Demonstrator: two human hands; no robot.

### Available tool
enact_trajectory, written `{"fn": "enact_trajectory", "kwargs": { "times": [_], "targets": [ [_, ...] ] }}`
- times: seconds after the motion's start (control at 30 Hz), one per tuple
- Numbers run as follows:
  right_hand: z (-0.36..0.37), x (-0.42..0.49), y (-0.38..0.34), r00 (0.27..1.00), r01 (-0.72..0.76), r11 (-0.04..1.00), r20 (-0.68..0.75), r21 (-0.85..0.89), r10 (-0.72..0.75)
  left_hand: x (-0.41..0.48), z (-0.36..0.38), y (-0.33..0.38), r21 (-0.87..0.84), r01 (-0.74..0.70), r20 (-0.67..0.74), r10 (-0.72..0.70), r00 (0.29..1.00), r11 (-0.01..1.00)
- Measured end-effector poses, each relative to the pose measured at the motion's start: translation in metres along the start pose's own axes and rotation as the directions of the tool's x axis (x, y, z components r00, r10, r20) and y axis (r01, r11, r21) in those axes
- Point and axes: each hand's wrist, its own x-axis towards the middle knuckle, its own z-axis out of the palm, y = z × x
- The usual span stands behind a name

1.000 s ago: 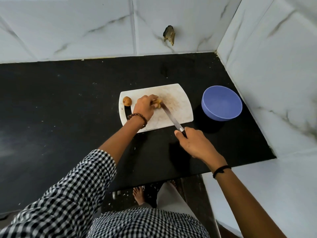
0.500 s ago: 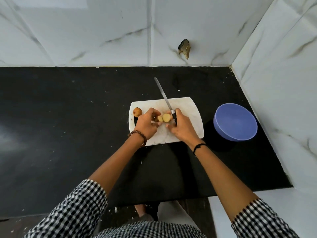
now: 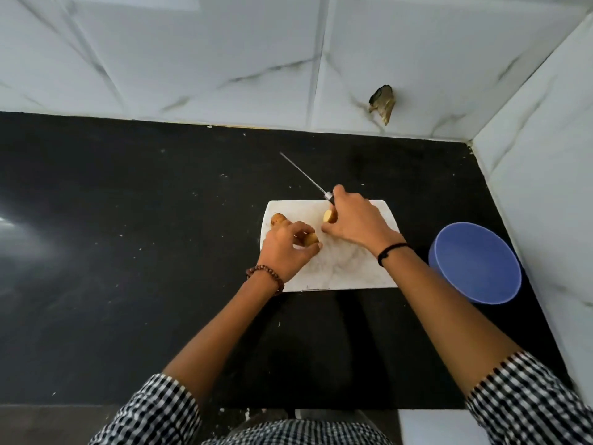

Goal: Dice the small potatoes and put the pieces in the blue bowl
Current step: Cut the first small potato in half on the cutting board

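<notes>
Pinching a potato half (image 3: 310, 239) in the left grip (image 3: 285, 252), just beside the right grip (image 3: 353, 224), curled round the knife (image 3: 303, 173) and other half (image 3: 328, 216), blade aimed away, leftward.

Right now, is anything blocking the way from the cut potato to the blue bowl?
Nothing visible: only bare black counter lies between the cutting board, where the cut potato is, and the blue bowl.
</notes>
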Motion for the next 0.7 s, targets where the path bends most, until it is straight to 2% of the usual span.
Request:
{"fn": "enact_trajectory", "kwargs": {
  "times": [0.07, 0.17, 0.27, 0.47, 0.7],
  "targets": [
    [-0.005, 0.011, -0.012, 0.997, 0.052, 0.991, 0.062, -0.126, -0.045, -0.001, 0.002, -0.001, 0.040, -0.018, 0.008, 0.018, 1.000, 0.999],
    [-0.008, 0.026, -0.025, 0.986, 0.103, 0.978, 0.149, -0.182, -0.076, -0.004, 0.003, -0.002, 0.084, -0.032, 0.028, 0.029, 0.999, 0.996],
    [-0.003, 0.034, -0.033, 0.977, 0.112, 0.985, 0.197, -0.128, -0.086, -0.005, 0.003, -0.004, 0.093, -0.027, 0.038, 0.023, 0.999, 0.995],
    [0.007, 0.039, -0.030, 0.986, 0.049, 0.999, 0.157, 0.015, -0.051, -0.003, 0.004, -0.010, 0.044, 0.034, 0.028, -0.035, 0.999, 0.998],
    [0.013, 0.040, -0.010, 0.993, -0.052, 0.987, 0.115, 0.155, 0.034, -0.002, 0.011, -0.009, 0.073, -0.026, 0.005, 0.026, 1.000, 0.997]
  ]
}}
